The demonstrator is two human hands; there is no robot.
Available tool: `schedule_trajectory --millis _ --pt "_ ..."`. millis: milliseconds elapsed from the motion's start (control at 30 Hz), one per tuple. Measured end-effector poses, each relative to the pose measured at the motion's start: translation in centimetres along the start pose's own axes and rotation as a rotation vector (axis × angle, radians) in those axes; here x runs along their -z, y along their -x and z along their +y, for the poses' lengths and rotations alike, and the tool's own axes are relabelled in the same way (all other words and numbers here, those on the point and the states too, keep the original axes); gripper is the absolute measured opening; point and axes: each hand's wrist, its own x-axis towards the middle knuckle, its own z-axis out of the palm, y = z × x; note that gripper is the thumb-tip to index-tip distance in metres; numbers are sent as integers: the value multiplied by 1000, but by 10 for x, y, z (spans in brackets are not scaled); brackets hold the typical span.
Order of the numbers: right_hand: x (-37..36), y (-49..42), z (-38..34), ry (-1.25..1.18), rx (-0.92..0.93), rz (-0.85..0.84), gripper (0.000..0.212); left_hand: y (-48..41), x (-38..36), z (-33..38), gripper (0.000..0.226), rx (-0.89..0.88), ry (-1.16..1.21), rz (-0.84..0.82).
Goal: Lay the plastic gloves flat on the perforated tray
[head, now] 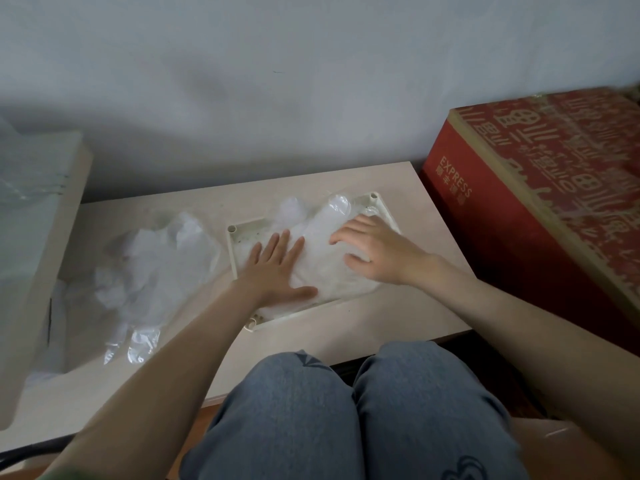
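- Tray (231, 244) lies unheld on the table (398, 188); it could be slid by sideways pressure.
- Pile (156, 258) left of the tray is crumpled; light film is easily dragged off.
- Gloves (329, 268) on the tray may cling to palms or spring up on release.
- Left hand (277, 268): fingers straight and spread, palm pressed on gloves.
- Right hand (374, 251): flat, pressed on gloves, nothing gripped.

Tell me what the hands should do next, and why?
Probably slide both palms outward. The left hand and right hand lie flat on a glove that looks wrinkled on the tray, its fingertips poking past the far rim.
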Motion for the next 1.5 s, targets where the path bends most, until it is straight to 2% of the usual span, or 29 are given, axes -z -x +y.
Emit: schedule_trajectory --millis 67,133,200,433,567,700,767,833,933,1000,1100,1200,1267,1367,1500 --pt "-20 -8 -15 34 8 -165 51 0 -1 1 100 3 -12 9" --pt "-41 -6 -19 122 -65 -375 59 0 -2 2 100 17 -25 16" --pt "-51 0 -12 169 -149 -493 63 0 -3 0 101 30 -36 14" --pt "-41 15 13 218 -308 -581 68 1 -3 -4 104 13 -52 12" --pt "-32 20 19 255 -396 -588 71 5 -2 -9 116 -12 -119 42" --pt "-23 27 17 263 -399 -603 65 10 0 -15 128 -17 -139 79" --pt "-20 26 16 227 -428 -585 66 14 3 -16 122 -16 -131 105" --pt "-15 19 11 152 -479 -482 71 22 6 -17 105 13 -127 202" --pt "-4 1 -3 119 -473 -223 62 36 7 -26 68 223 3 495" --pt "0 -13 -17 129 -399 -122 54 46 4 -42 53 416 91 609" --pt "-3 -30 -38 108 -283 -104 53 54 -3 -66 41 585 95 516" --pt "-10 -39 -51 72 -203 -90 54 60 -4 -73 25 583 105 350" --pt "-12 -45 -59 59 -175 -103 54 66 -3 -75 22 588 47 347" --pt "-11 -53 -67 30 -166 -114 54 69 0 -81 22 627 129 401" --pt "-6 -62 -70 -73 -216 -107 50 79 18 -79 16 720 542 691"
